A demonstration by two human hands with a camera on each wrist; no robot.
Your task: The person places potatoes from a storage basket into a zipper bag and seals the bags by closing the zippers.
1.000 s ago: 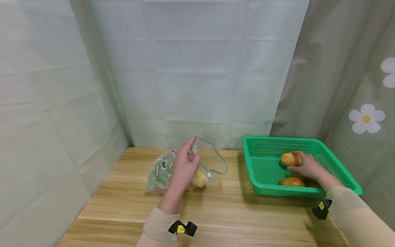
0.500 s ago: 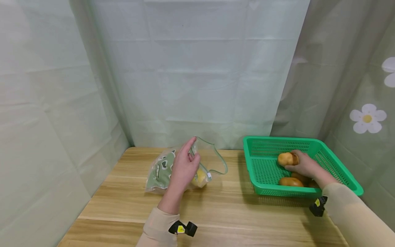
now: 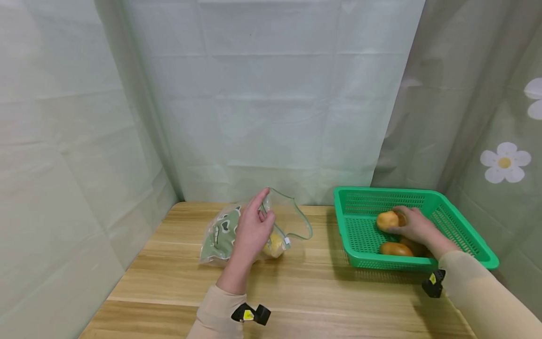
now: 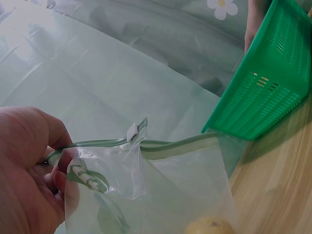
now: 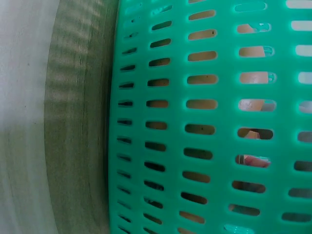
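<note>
In the head view my left hand (image 3: 255, 229) holds the rim of a clear zip bag (image 3: 218, 230) with a green cartoon face. Its mouth gapes to the right, and the white slider (image 4: 132, 131) shows in the left wrist view. Low inside the bag lies a yellow round item (image 4: 209, 225), like a potato or fruit. My right hand (image 3: 417, 227) reaches into a green basket (image 3: 355, 259) and grips a yellow-tan potato-like item (image 3: 387, 220) between thumb and fingers. The basket's slotted wall hides most of this hand in the right wrist view.
Brown oval items (image 3: 395, 249) lie at the basket's near side, partly under my right hand. The basket stands at the right on a wooden table (image 3: 322, 301). Pale curtains (image 3: 271, 117) hang behind and at both sides.
My right hand has shifted a little left inside the basket with the yellow-tan item, whose rounded end now faces more toward me. A brown item beside it has slid slightly left. The left hand stays put.
</note>
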